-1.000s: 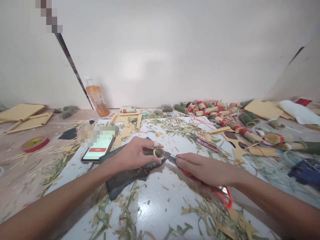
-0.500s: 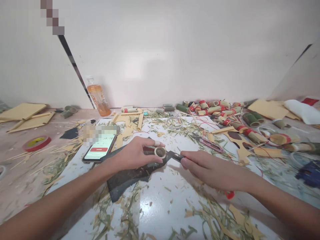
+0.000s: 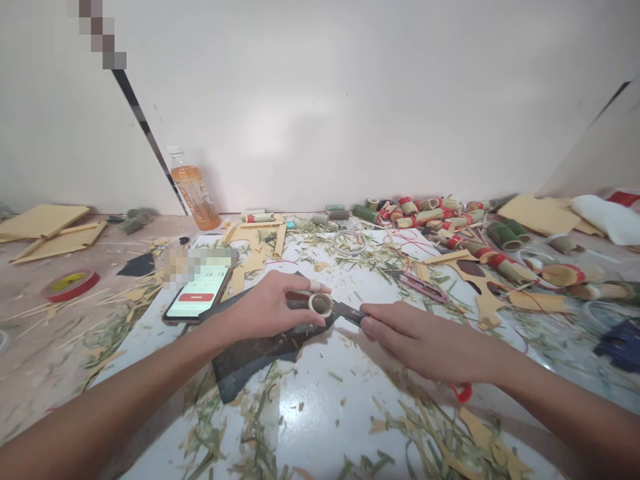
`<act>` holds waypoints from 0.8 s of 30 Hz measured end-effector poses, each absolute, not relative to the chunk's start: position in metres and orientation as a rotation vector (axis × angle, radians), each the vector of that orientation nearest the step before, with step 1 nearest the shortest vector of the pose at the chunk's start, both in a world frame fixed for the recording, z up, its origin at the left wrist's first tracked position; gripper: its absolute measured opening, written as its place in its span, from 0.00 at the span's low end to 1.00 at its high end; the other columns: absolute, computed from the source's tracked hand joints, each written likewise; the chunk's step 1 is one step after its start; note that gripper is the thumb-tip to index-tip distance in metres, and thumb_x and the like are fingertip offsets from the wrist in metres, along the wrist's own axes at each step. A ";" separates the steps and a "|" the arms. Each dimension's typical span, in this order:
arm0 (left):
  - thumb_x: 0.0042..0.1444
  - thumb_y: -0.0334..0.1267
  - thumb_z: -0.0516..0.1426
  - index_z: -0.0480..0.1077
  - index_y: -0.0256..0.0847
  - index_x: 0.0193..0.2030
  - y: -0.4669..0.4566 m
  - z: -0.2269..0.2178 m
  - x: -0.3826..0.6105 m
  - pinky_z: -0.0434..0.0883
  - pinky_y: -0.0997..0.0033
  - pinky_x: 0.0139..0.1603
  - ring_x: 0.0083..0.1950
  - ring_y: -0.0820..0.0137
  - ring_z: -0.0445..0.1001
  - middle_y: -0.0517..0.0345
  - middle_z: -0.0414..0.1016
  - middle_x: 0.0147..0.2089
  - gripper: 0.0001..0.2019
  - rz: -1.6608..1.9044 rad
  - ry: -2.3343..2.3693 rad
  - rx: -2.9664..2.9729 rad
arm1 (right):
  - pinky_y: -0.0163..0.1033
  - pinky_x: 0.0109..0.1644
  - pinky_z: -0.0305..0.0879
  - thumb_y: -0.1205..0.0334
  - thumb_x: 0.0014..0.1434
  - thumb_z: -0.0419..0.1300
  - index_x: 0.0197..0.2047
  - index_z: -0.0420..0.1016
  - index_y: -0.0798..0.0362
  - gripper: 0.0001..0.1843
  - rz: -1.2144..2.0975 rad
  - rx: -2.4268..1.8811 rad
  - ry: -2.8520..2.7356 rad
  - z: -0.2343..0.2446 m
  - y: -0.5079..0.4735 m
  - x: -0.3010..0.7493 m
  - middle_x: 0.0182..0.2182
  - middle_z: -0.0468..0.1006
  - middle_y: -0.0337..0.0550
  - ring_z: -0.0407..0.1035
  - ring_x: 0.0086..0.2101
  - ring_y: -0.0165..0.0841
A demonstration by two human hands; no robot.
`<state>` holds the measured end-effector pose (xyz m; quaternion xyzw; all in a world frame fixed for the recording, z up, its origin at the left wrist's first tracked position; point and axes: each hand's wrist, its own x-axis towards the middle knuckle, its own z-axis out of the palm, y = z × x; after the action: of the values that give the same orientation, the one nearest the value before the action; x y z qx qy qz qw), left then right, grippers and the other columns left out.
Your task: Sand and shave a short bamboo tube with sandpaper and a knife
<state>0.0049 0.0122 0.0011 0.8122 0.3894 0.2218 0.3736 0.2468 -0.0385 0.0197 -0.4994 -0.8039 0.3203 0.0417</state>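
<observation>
Between the thumb and fingers of my left hand (image 3: pixel 273 303) is a short bamboo tube (image 3: pixel 320 305), its round open end facing me. One finger of that hand wears a pale wrap. My right hand (image 3: pixel 415 337) is closed around the handle of a utility knife (image 3: pixel 354 315). The knife's dark blade end reaches the right side of the tube's rim and seems to touch it. Below my left hand lies a dark sheet, probably sandpaper (image 3: pixel 250 367), on a white board (image 3: pixel 310 427) strewn with green and tan shavings.
A phone showing a timer (image 3: pixel 200 293) lies left of my left hand. Behind it stands a drink bottle (image 3: pixel 196 197), near red tape (image 3: pixel 70 285). Bamboo pieces with red bands (image 3: pixel 425 217) are heaped at the back right, near a pink cutter (image 3: pixel 425 288).
The knife's blade end has come closer to the tube's rim, with my right hand shifting slightly left. My left hand keeps its hold. The view has shifted slightly.
</observation>
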 end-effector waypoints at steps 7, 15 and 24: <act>0.50 0.43 0.65 0.77 0.41 0.47 0.009 0.003 0.007 0.72 0.69 0.44 0.43 0.64 0.77 0.56 0.81 0.43 0.17 0.571 0.997 2.146 | 0.39 0.38 0.64 0.47 0.69 0.39 0.34 0.63 0.49 0.21 1.109 -1.561 -2.437 0.021 -0.038 0.247 0.31 0.72 0.40 0.69 0.33 0.36; 0.49 0.43 0.65 0.78 0.40 0.44 0.007 0.000 0.009 0.72 0.69 0.44 0.43 0.63 0.77 0.55 0.81 0.43 0.16 0.623 0.987 2.145 | 0.41 0.40 0.65 0.48 0.68 0.39 0.40 0.69 0.50 0.23 1.138 -1.580 -2.446 0.026 -0.037 0.250 0.35 0.76 0.44 0.70 0.35 0.38; 0.51 0.41 0.64 0.78 0.39 0.44 0.005 -0.001 0.010 0.71 0.73 0.40 0.40 0.67 0.77 0.57 0.81 0.41 0.14 0.645 0.950 2.188 | 0.40 0.40 0.65 0.47 0.68 0.40 0.44 0.72 0.52 0.24 1.155 -1.557 -2.442 0.027 -0.037 0.248 0.36 0.77 0.46 0.70 0.36 0.38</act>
<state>0.0101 0.0047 -0.0006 0.8363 0.3631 0.2464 0.3289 0.2480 -0.0374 0.0274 -0.4994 -0.7831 0.3704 0.0116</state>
